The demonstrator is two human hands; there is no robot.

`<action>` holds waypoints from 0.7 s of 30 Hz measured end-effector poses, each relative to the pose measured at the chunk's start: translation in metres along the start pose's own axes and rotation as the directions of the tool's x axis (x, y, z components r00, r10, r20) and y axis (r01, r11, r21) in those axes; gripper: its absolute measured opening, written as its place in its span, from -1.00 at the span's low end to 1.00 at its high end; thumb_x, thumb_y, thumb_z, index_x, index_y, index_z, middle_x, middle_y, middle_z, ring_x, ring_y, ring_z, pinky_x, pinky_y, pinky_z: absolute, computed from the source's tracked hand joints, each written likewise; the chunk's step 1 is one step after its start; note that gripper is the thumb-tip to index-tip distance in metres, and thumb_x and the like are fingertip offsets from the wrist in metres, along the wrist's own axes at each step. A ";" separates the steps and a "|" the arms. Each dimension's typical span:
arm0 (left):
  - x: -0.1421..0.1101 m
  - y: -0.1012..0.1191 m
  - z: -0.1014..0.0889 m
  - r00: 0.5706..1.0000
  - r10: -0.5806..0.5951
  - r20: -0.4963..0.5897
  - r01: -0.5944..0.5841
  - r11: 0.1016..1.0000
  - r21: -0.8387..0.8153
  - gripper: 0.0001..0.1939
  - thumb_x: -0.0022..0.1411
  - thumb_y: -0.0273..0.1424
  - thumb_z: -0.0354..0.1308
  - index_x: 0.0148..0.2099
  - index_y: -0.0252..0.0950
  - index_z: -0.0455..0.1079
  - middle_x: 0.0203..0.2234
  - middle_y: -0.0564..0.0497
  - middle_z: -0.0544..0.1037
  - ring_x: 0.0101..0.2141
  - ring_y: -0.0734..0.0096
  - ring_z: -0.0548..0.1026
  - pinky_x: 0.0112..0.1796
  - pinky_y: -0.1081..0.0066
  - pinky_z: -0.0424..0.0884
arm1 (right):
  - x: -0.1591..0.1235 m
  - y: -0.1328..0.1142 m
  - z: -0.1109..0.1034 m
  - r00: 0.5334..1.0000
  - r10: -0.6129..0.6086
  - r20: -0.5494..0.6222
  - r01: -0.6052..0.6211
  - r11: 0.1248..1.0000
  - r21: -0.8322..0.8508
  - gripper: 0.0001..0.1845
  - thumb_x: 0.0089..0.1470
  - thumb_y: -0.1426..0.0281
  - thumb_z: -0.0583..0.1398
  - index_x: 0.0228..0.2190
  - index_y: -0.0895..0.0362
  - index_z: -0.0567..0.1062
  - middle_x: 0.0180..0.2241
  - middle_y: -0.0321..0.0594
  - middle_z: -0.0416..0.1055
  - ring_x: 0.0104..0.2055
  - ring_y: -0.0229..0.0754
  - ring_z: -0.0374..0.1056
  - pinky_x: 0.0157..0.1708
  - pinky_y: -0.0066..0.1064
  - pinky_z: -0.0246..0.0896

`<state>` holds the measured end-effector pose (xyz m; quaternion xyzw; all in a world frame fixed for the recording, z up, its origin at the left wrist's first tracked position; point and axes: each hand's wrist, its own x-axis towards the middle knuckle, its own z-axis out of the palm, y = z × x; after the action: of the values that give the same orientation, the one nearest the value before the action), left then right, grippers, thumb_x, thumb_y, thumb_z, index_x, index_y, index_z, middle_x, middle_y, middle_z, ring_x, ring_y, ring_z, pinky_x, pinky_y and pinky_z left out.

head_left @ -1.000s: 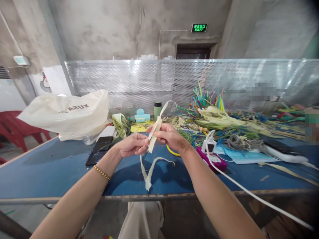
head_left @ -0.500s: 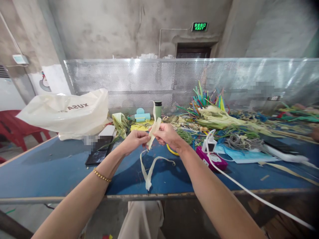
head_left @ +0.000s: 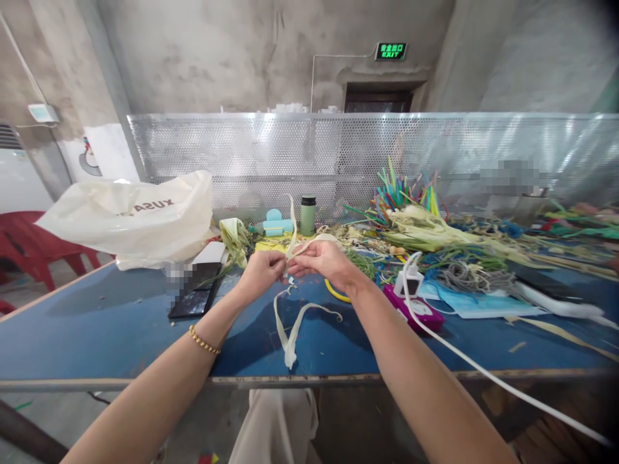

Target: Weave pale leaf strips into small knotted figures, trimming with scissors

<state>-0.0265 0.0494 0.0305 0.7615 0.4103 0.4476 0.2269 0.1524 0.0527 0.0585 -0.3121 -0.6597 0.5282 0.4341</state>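
Both hands meet above the middle of the blue table (head_left: 120,335). My left hand (head_left: 264,274) is closed, pinching the lower part of a pale corn husk strip (head_left: 292,222) between thumb and fingers. Right beside it, my right hand (head_left: 324,263) is closed on the same husk. One narrow end of the husk stands up above the fingers, and another part bends to the right over my right hand. Below the hands, a V-shaped husk piece (head_left: 290,348) lies on the table near its front edge. Where exactly the fingertips grip is partly hidden.
A white plastic bag (head_left: 130,219) and a dark tablet (head_left: 196,293) lie left. Behind the hands stands a green bottle (head_left: 308,218). To the right are a husk bundle (head_left: 425,225), a purple power strip (head_left: 413,309) with a white cable, and a blue mask (head_left: 483,301).
The husk, broad and upright between the hands before, now splays, with one part bent right over my right hand. My right hand has turned slightly and the fingers sit closer together.
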 end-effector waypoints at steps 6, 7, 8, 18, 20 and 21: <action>0.000 0.005 0.000 0.996 -0.045 0.073 0.054 0.990 -0.131 -0.77 0.14 -0.41 0.02 -0.55 -0.32 0.32 -0.69 0.09 0.42 -0.59 0.45 0.49 -0.54 0.53 0.26 | 0.005 0.005 0.003 0.978 -0.142 -0.154 0.093 0.953 -0.288 -0.81 0.05 0.41 0.26 -0.52 0.20 0.38 -0.67 -0.34 0.40 -0.74 -0.36 0.30 -0.78 -0.61 0.19; 0.000 0.007 0.000 0.994 -0.051 0.095 0.066 0.985 -0.161 -0.78 0.14 -0.41 0.02 -0.54 -0.33 0.32 -0.67 0.08 0.43 -0.58 0.44 0.51 -0.53 0.53 0.28 | 0.006 0.006 0.003 0.974 -0.164 -0.155 0.108 0.942 -0.319 -0.79 0.05 0.40 0.25 -0.54 0.19 0.36 -0.71 -0.36 0.36 -0.76 -0.36 0.28 -0.79 -0.61 0.19; -0.001 0.009 0.000 0.992 -0.058 0.112 0.079 0.978 -0.192 -0.79 0.13 -0.41 0.02 -0.52 -0.33 0.34 -0.65 0.08 0.45 -0.57 0.43 0.52 -0.52 0.52 0.30 | 0.006 0.007 0.002 0.972 -0.178 -0.150 0.119 0.934 -0.338 -0.78 0.05 0.39 0.24 -0.55 0.18 0.35 -0.73 -0.36 0.35 -0.76 -0.35 0.28 -0.79 -0.60 0.19; -0.003 0.017 0.000 0.979 -0.061 0.194 0.127 0.929 -0.347 -0.83 0.12 -0.45 0.01 -0.38 -0.37 0.42 -0.48 -0.01 0.54 -0.47 0.38 0.55 -0.41 0.45 0.38 | 0.007 0.008 0.005 0.966 -0.144 -0.216 0.094 0.970 -0.224 -0.84 0.01 0.43 0.22 -0.54 0.20 0.37 -0.61 -0.25 0.45 -0.74 -0.32 0.32 -0.81 -0.54 0.23; -0.004 0.018 0.001 0.975 -0.067 0.212 0.150 0.902 -0.404 -0.84 0.12 -0.46 0.03 -0.34 -0.38 0.42 -0.42 -0.04 0.56 -0.45 0.38 0.56 -0.38 0.43 0.39 | 0.006 0.005 0.006 0.967 -0.114 -0.229 0.074 0.981 -0.177 -0.87 0.02 0.45 0.22 -0.51 0.21 0.37 -0.59 -0.24 0.47 -0.74 -0.33 0.30 -0.81 -0.55 0.23; -0.005 0.018 0.001 0.972 -0.066 0.225 0.161 0.886 -0.435 -0.85 0.11 -0.46 0.04 -0.32 -0.38 0.43 -0.40 -0.06 0.57 -0.43 0.37 0.56 -0.35 0.42 0.40 | 0.005 0.004 0.006 0.967 -0.104 -0.233 0.067 0.984 -0.163 -0.87 0.02 0.45 0.21 -0.51 0.21 0.37 -0.59 -0.24 0.47 -0.75 -0.34 0.30 -0.81 -0.55 0.23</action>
<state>-0.0193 0.0353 0.0406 0.7045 0.3139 0.4358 0.4638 0.1442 0.0555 0.0555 -0.3775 -0.6537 0.4149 0.5080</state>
